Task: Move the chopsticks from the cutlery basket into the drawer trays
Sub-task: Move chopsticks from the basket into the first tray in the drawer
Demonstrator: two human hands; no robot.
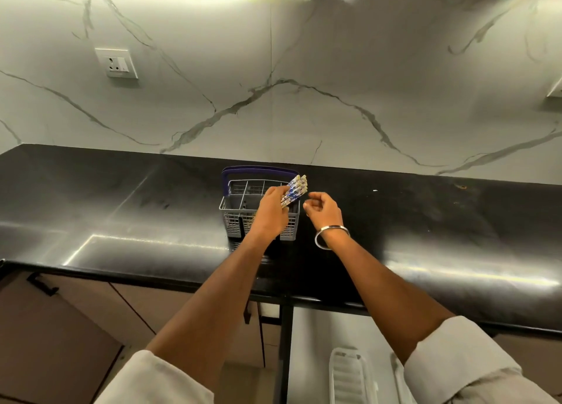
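The cutlery basket (243,213) stands on the desk (121,221), near the rear edge where the slab meets the wall. The basket is grey plastic with a fine rectangular mesh, divided into several compartments, and carries a dark blue bail handle (258,170) folded toward the back.

The left hand (270,213) is closed around a bundle of chopsticks (293,190). The sticks are slim and straight, with upper ends patterned in white and blue; these ends fan out up and to the right, above the right-hand part of the basket. Whether the lower tips are clear of the compartment cannot be told, since the hand covers them.

The right hand (320,210) is empty, fingers loosely curled, just beside the basket on its right. A plain metal bangle (330,236) circles that wrist.

The desk is a polished black stone slab with streaked reflections. The wall (273,68) is white marble-pattern panel with grey veins and bears a white socket plate (117,63). Below the desk edge, a white ribbed tray (349,376) lies in the open drawer (310,342). No legible writing is visible.
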